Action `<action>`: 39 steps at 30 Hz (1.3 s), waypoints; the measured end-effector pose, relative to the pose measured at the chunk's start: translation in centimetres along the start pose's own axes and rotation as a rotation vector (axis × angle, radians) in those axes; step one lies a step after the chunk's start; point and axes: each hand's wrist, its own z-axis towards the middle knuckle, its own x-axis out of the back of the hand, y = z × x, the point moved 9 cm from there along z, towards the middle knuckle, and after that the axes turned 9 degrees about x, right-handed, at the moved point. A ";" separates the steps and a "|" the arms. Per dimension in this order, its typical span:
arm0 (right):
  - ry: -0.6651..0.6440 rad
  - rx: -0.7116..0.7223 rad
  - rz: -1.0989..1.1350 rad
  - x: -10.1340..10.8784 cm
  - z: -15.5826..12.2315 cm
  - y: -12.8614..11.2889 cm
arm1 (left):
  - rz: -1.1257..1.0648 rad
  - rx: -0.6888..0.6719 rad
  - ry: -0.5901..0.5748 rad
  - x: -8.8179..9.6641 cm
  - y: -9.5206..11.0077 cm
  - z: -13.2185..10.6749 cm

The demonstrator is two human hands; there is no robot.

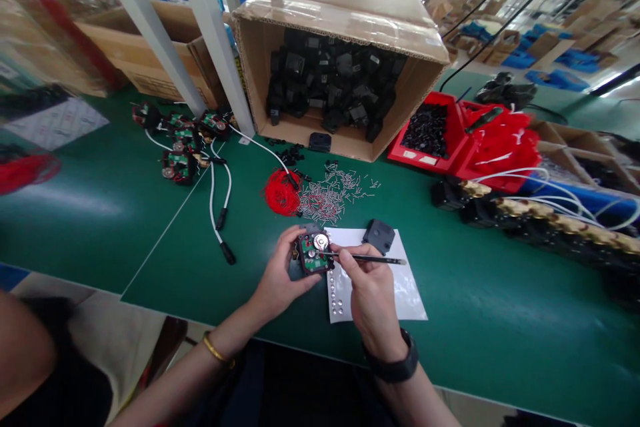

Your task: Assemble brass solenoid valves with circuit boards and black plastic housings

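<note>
My left hand (280, 273) is wrapped around the side of a small black housing with a green circuit board (314, 260) in it. A round silver part sits near the top of the board. Between the thumb and fingers of my right hand (373, 293) is a pair of black tweezers (367, 257), whose tip reaches over the board. Below lies a white sheet (407, 293) with rows of small round silver pieces (334, 293) along its left side. A black cover (379, 235) rests on the sheet's far edge.
Beyond my hands are a red wire coil (281, 192) and scattered small metal pins (323, 200). A cardboard box (345, 10) of black housings stands behind. Cabled board units (179, 167) lie left; red bins (425, 159) and a row of black units (520, 217) are right.
</note>
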 end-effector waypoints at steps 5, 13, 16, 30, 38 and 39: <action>-0.003 -0.012 0.006 -0.1 0.0 0.1 | 0.054 -0.071 0.030 0.1 0.9 -0.1; -0.006 -0.007 -0.005 -0.1 0.0 0.2 | -0.008 -0.170 0.023 -0.3 1.1 -0.4; -0.006 -0.007 -0.004 0.0 0.2 0.2 | -0.007 -0.188 0.035 -0.2 1.1 -0.4; -0.049 -0.169 0.084 -0.4 1.3 -0.2 | 0.009 -0.254 0.042 -0.1 1.5 -0.4; -0.250 -0.198 -0.040 -1.8 2.5 -1.8 | 0.049 -0.230 0.057 -0.1 1.1 -0.4; -0.261 -0.199 -0.048 -1.9 2.6 -1.9 | 0.055 -0.231 0.058 -0.1 1.1 -0.4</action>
